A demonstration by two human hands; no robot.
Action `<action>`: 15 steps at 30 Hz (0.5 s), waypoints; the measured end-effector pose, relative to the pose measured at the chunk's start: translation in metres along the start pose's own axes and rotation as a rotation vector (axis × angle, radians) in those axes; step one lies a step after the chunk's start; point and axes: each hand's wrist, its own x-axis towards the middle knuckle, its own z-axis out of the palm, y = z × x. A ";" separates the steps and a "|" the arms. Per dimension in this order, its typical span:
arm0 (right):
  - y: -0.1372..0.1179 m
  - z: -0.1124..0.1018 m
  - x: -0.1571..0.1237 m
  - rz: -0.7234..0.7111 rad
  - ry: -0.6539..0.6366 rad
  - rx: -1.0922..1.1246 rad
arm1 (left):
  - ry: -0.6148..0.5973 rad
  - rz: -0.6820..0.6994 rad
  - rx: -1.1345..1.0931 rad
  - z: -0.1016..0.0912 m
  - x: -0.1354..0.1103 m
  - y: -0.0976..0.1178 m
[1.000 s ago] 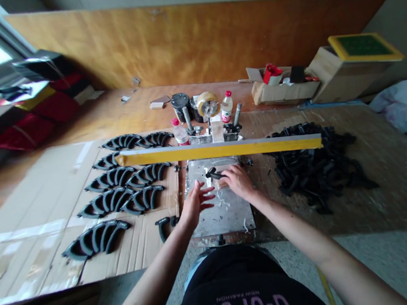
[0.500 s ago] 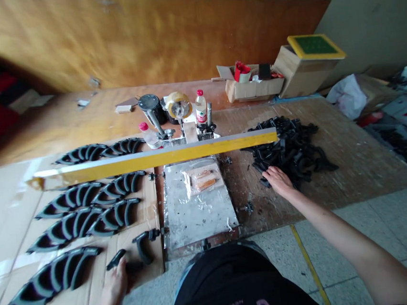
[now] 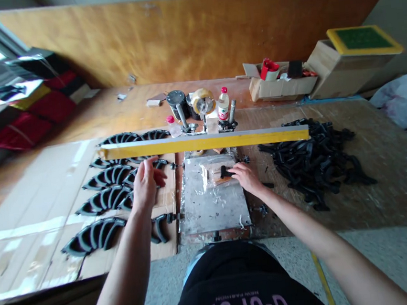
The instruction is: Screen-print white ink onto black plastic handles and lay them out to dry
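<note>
My right hand [image 3: 246, 176] pinches a small black plastic part [image 3: 224, 171] above the metal plate [image 3: 214, 213], over a clear-wrapped patch [image 3: 211, 176] near the plate's upper half. My left hand [image 3: 146, 179] is raised over the rows of curved black parts [image 3: 101, 235] on the left, its fingers apart and nothing visible in them. Just beyond both hands, a long yellow bar [image 3: 202, 143] with a grey top edge spans the bench. A loose heap of similar black parts [image 3: 308, 161] lies to the right of the plate.
Behind the bar stand a bottle with a red cap [image 3: 223, 103], dark tubs [image 3: 177, 103] and a tape roll [image 3: 203, 102]. An open cardboard box [image 3: 278, 87] and a taller box [image 3: 343, 72] sit at the back right. Red bundles [image 3: 34, 116] lie far left.
My right hand has moved left from the heap to the plate with a black part. My left hand has left the part near the front edge and risen toward the bar. The view has turned left.
</note>
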 end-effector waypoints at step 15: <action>-0.042 0.028 0.029 -0.139 -0.176 -0.251 | 0.076 0.107 -0.058 0.041 0.006 0.038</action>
